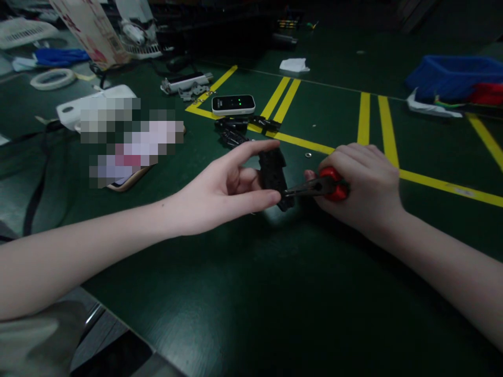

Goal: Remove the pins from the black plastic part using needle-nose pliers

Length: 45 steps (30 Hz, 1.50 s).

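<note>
Between the thumb and fingers of my left hand is a small black plastic part, held tilted above the table. My right hand is closed around the red handles of needle-nose pliers. The pliers' narrow jaws reach left and meet the lower end of the black part, close to my left thumb tip. Whether the jaws grip anything there is too blurred to tell. Behind my left hand lie several more black plastic pieces. A small metal ring or nut rests on the table beyond the pliers.
A white-edged device with a green light lies on the green table, marked with yellow tape lines. To the left are a phone, a white device and a tape roll. A blue bin stands back right.
</note>
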### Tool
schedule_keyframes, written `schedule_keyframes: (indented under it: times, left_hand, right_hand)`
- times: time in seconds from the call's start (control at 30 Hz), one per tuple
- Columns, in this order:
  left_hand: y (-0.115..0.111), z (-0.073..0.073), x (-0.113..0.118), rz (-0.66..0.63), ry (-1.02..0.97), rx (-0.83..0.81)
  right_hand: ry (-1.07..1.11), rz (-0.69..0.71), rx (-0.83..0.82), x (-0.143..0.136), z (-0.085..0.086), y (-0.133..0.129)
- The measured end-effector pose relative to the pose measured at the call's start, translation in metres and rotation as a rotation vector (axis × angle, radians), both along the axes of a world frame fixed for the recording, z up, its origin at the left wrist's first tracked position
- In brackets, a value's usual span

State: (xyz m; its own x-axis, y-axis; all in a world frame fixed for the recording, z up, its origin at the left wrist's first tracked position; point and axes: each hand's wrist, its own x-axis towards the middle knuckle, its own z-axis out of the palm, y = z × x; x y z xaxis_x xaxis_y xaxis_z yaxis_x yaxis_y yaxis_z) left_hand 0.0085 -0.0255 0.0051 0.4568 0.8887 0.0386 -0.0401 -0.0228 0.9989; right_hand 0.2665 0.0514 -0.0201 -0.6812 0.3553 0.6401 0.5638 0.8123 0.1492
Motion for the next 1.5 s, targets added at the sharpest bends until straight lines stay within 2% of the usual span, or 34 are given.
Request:
schedule_keyframes:
  times: [0.27,0.43,0.7,0.97,1.17,1.3,1.5]
  left_hand:
    - [-0.002,-0.004,0.000,-0.077,0.150,0.138]
    - [-0.003,-0.004,0.006,-0.039,0.179,0.168]
    - [0.002,-0.005,0.000,0.044,0.362,0.285]
    - [0.002,-0.010,-0.002,0.107,0.276,0.349]
    - [-0.001,-0.007,0.002,0.127,0.214,0.364]
    - [-0.003,-0.007,0.005,0.191,0.194,0.401]
    - [0.002,-0.010,0.002,0.225,0.044,0.416]
  right_hand:
    - [0.000,0.015,-0.029,-0.004,0.000,-0.006]
    - [-0.005,0.012,-0.070,-0.007,0.003,-0.011]
    - [-0.010,0.037,-0.101,-0.007,0.002,-0.011]
    - [0.005,0.037,-0.188,-0.007,0.007,-0.012]
    - [0.030,0.040,-0.299,-0.012,0.007,-0.017]
    - [0.062,0.022,-0.354,-0.013,0.005,-0.021]
    - [0.113,-0.019,-0.385,-0.011,0.005,-0.019]
